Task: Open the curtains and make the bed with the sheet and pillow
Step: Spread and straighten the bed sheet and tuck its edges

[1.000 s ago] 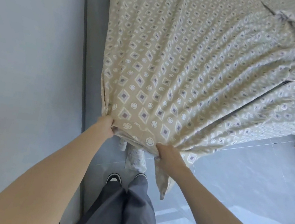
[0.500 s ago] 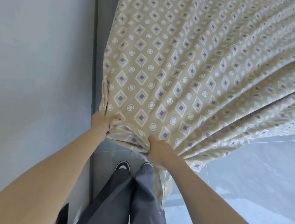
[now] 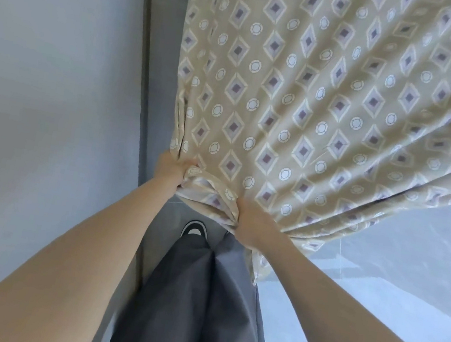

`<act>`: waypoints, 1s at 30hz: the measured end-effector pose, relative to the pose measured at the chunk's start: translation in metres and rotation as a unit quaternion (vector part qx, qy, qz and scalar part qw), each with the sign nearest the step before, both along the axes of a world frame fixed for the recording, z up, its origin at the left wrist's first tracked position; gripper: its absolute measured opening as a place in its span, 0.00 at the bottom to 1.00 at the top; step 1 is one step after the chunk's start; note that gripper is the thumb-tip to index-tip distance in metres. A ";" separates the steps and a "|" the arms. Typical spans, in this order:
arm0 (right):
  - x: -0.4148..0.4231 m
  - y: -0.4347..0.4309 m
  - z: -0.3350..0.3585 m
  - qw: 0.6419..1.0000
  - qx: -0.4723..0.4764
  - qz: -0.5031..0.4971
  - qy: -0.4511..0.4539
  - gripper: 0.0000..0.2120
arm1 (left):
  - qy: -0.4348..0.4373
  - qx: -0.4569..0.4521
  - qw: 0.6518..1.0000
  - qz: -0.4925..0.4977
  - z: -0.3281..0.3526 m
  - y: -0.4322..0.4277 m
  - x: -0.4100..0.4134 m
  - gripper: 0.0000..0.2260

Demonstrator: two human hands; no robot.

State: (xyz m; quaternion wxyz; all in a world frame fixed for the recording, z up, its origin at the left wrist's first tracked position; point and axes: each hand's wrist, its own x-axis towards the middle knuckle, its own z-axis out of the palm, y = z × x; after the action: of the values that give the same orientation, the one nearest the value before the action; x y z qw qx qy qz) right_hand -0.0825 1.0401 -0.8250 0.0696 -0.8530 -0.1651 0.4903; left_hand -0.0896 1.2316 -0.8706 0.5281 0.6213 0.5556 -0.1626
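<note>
1. The patterned sheet (image 3: 305,94) is stretched up off the grey floor (image 3: 397,259), its long folds fanning from the near edge up and away to the right.
2. The left hand (image 3: 172,168) clenches the bunched corner beside the wall (image 3: 39,80), and the right hand (image 3: 251,223) grips the edge close by.
3. Compared with a second ago, the hands are closer together and the mattress is out of sight.

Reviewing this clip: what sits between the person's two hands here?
In the head view, a bunched stretch of the patterned sheet spans the gap between the left hand and the right hand; both grip its edge.
</note>
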 end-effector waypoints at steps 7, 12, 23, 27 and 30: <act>0.002 0.008 -0.032 0.980 -0.097 0.172 0.021 0.33 | 0.029 0.045 0.994 -0.095 -0.034 -0.006 0.002 0.14; -0.025 -0.005 -0.035 0.982 -0.074 0.147 0.088 0.40 | 0.079 0.055 0.991 -0.088 -0.019 0.001 -0.015 0.37; 0.016 -0.058 0.023 0.996 -0.085 0.008 0.011 0.18 | -0.058 -0.016 0.990 -0.126 0.067 -0.043 0.009 0.20; 0.038 -0.078 0.063 0.994 -0.055 -0.093 -0.008 0.19 | -0.081 -0.020 0.979 -0.187 0.111 -0.066 0.034 0.19; 0.063 -0.093 0.112 0.987 -0.025 -0.153 -0.037 0.18 | -0.103 -0.011 0.964 -0.244 0.160 -0.081 0.062 0.19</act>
State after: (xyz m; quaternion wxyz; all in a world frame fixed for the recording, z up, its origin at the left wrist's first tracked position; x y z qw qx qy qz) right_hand -0.0191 0.9469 -0.7130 0.1167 -0.8874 -0.0226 0.4454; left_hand -0.0277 1.1509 -0.7109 0.5333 0.7456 0.3285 -0.2276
